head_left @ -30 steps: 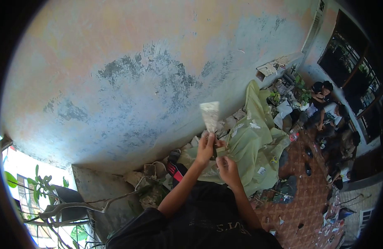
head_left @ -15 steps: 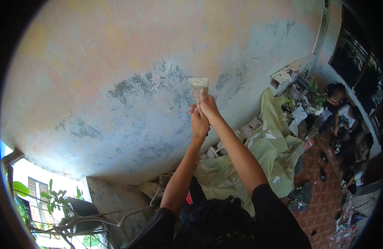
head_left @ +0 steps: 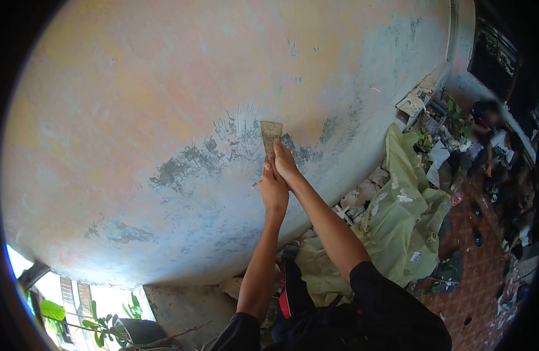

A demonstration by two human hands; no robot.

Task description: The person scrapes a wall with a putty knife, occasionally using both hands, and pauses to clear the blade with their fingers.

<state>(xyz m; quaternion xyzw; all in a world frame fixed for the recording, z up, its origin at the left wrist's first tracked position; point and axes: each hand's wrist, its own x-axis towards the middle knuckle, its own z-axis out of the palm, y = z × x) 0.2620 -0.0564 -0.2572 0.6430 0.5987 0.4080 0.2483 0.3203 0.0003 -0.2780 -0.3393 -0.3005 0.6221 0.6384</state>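
Both my hands are wrapped round the handle of one scraper, a putty knife with a wide, dirty blade [head_left: 270, 133] pointing up against the wall [head_left: 182, 93]. My right hand [head_left: 284, 161] grips higher, its thumb lying along the base of the blade. Just below it, my left hand [head_left: 273, 188] closes on the lower handle, which the fingers hide. The blade overlaps a scratched area where paint has come off, beside a bare grey patch [head_left: 190, 167]. Faded pink, yellow and blue paint covers the surrounding wall.
A greenish tarp [head_left: 392, 222] lies over rubble along the wall base. Broken masonry and litter [head_left: 439, 128] fill the far corner. At right, a person [head_left: 494, 137] crouches near the tiled floor [head_left: 465, 275]. Plants [head_left: 103, 327] stand by the opening at lower left.
The view has shifted, so the wall patches sit lower. Against the wall, the scraper has moved slightly up and left, its blade now tilted a little. Both hands keep their grip.
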